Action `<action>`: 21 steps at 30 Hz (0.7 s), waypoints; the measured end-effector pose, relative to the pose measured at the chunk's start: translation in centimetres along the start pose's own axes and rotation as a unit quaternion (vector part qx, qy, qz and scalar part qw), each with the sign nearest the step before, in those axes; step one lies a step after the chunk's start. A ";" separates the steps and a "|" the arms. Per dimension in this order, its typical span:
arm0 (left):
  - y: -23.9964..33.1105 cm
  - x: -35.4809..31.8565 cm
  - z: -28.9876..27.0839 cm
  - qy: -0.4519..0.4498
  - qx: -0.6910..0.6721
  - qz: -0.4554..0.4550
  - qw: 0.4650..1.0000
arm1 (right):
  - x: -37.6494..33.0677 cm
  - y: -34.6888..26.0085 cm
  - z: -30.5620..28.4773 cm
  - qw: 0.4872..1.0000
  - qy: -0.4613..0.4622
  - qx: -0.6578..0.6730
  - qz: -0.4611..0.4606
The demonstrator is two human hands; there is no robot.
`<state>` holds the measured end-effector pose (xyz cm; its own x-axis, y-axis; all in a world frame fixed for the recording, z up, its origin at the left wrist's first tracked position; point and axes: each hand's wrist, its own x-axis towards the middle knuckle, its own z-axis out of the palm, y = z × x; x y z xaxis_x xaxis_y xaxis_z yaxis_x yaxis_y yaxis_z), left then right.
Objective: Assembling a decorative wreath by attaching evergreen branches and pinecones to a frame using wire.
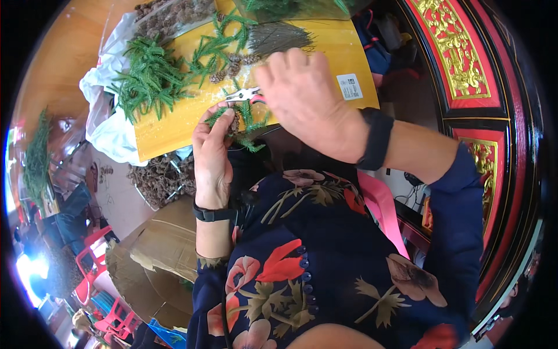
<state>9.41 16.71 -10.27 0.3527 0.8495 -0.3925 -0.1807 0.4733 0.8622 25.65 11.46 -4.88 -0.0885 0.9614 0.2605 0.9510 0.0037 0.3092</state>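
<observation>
The left hand (212, 154) grasps a green pine sprig with a small brown cone (239, 122); the right hand (302, 99) clenches pink-handled metal pliers (244, 94). Far left, a clear plastic bag (168, 17) holds brown cones.

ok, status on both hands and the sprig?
Left hand shut on green sprig with small cone. Right hand shut on pliers, tips at sprig. More green sprigs on yellow board; nothing blocking.

Your left hand (212, 157) rises from the lower centre of the frame, palm toward you, fingers curled closed near the middle. Your right hand (302, 96) reaches in from the right, back facing up, fingers bent downward, forearm crossing the centre right.
</observation>
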 end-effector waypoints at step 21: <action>0.7 -1.0 0.4 -0.051 -0.002 0.104 0.993 | -1.6 3.6 1.0 0.784 -0.295 0.545 0.032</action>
<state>9.30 16.12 -9.13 0.3983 0.9012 -0.1707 -0.2634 0.2906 0.9199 29.57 10.25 -5.12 -0.1841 0.9279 -0.3243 0.6646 -0.1256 -0.7365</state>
